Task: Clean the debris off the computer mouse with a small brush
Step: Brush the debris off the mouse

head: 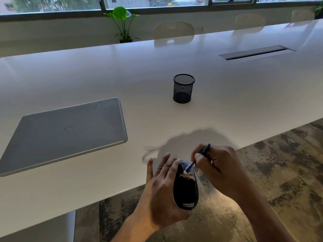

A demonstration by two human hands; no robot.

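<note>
White tabletop (157,70) filled most of the view, with a closed grey laptop (70,130) on its left side and a black mesh pen cup (183,89) farther off near the middle. Beyond its near edge, the left hand (160,193) gripped a black computer mouse (186,187) above the floor. The right hand (218,163) pinched a small brush (197,158), its white bristles touching pale debris (187,176) on the mouse's top.

I hold the mouse (185,189) in my left grip (162,194) at the near desk (157,67) edge; the brush (197,158) in my right grip (218,163) touches its top. The laptop (66,130) lies left, the pen cup (183,88) behind.
</note>
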